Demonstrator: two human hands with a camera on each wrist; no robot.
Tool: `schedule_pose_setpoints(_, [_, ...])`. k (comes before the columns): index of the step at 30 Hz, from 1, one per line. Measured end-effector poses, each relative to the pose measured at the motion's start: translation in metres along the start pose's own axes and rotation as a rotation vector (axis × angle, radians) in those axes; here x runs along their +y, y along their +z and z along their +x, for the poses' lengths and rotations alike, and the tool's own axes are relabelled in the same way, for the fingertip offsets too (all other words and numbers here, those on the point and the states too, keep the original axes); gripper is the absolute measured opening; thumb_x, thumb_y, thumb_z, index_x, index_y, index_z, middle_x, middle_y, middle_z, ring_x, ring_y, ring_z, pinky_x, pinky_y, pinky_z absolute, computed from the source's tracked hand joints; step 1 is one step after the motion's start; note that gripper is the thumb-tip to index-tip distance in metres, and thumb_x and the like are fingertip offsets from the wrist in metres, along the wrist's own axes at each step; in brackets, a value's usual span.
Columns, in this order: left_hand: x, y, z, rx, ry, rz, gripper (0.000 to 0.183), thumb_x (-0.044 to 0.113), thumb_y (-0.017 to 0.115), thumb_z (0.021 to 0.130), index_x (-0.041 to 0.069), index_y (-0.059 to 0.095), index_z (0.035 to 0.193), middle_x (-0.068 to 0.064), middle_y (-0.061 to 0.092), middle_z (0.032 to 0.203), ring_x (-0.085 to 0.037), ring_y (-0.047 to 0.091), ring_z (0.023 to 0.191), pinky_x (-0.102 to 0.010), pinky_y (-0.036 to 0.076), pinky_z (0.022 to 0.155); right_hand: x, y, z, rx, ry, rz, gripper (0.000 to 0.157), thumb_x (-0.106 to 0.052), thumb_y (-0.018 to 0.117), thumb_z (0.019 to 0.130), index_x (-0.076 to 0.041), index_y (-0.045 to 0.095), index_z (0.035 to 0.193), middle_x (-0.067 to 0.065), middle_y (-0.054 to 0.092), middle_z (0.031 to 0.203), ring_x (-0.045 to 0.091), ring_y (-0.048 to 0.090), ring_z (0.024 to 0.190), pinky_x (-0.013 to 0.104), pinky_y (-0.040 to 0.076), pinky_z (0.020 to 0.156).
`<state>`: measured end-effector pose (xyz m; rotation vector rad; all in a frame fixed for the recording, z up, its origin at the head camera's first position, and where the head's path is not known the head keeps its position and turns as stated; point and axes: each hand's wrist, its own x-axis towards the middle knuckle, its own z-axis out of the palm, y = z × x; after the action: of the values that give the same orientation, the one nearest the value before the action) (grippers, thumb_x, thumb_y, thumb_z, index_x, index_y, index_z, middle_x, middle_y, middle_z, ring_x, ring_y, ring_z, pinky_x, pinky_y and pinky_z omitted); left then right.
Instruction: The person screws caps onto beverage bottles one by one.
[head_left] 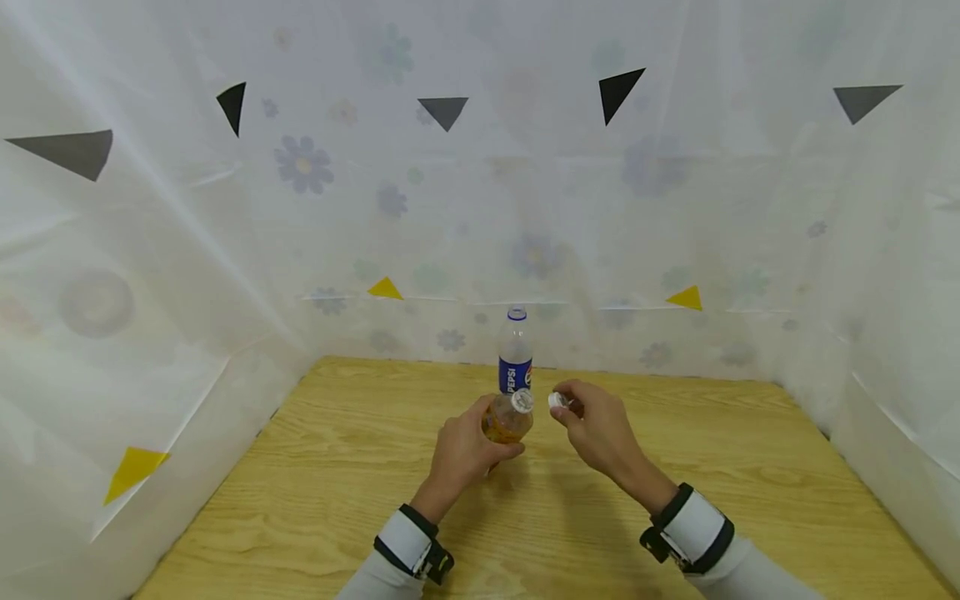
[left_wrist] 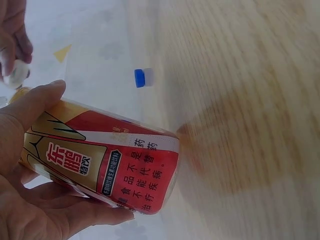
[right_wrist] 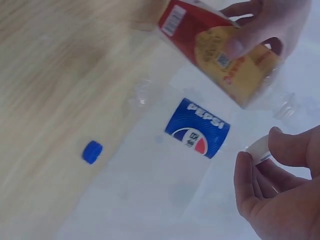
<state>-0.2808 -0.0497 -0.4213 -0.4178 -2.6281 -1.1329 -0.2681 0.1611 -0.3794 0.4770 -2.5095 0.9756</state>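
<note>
My left hand grips a clear plastic drink bottle with a red and gold label, fingers and thumb around its body. The bottle leans, its base close over the table, and its neck is uncapped in the right wrist view. Just right of that neck, my right hand pinches a white bottle cap between thumb and fingers, apart from the bottle. Behind the held bottle stands a clear Pepsi bottle with a blue label, its blue-rimmed mouth uncapped.
A blue bottle cap lies on the wooden table near the Pepsi bottle; the head view does not show it. White flower-patterned sheeting encloses the table at the back and both sides, with black, grey and yellow triangles on it.
</note>
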Motion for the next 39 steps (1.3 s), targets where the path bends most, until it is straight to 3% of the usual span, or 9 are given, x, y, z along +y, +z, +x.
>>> schedule_pose_setpoints(11, [-0.002, 0.002, 0.0, -0.005, -0.005, 0.028, 0.074, 0.04, 0.091, 0.073, 0.02, 0.06, 0.136, -0.008, 0.075, 0.113, -0.027, 0.073, 0.097, -0.043, 0.058, 0.076, -0.024, 0.001, 0.01, 0.019, -0.106, 0.094, 0.023, -0.004, 0.075, 0.09, -0.006, 0.072, 0.112, 0.006, 0.075, 0.097, 0.012, 0.066, 0.073, 0.026, 0.053, 0.063])
schedule_pose_setpoints(17, [-0.004, 0.006, -0.004, -0.034, -0.013, 0.024, 0.072, 0.04, 0.091, 0.073, 0.02, 0.061, 0.135, -0.006, 0.075, 0.111, -0.025, 0.072, 0.096, -0.043, 0.057, 0.076, -0.026, 0.007, 0.005, -0.019, -0.084, 0.092, 0.025, -0.002, 0.075, 0.089, -0.006, 0.073, 0.114, 0.007, 0.075, 0.1, 0.012, 0.068, 0.076, 0.025, 0.054, 0.065])
schedule_pose_setpoints(24, [-0.001, 0.004, -0.001, -0.015, -0.006, 0.026, 0.072, 0.038, 0.092, 0.073, 0.019, 0.06, 0.135, -0.007, 0.075, 0.113, -0.026, 0.072, 0.099, -0.045, 0.058, 0.079, -0.028, 0.008, 0.007, -0.017, -0.103, 0.043, 0.028, -0.001, 0.074, 0.089, -0.006, 0.073, 0.117, 0.007, 0.076, 0.101, 0.019, 0.071, 0.082, 0.029, 0.056, 0.065])
schedule_pose_setpoints(39, [0.0, 0.002, 0.003, -0.015, 0.001, 0.043, 0.072, 0.039, 0.092, 0.072, 0.02, 0.061, 0.134, -0.006, 0.075, 0.11, -0.025, 0.072, 0.095, -0.042, 0.058, 0.075, -0.031, 0.008, 0.009, -0.008, -0.155, 0.052, 0.037, 0.016, 0.066, 0.084, -0.005, 0.073, 0.114, 0.01, 0.075, 0.111, 0.026, 0.072, 0.099, 0.043, 0.06, 0.08])
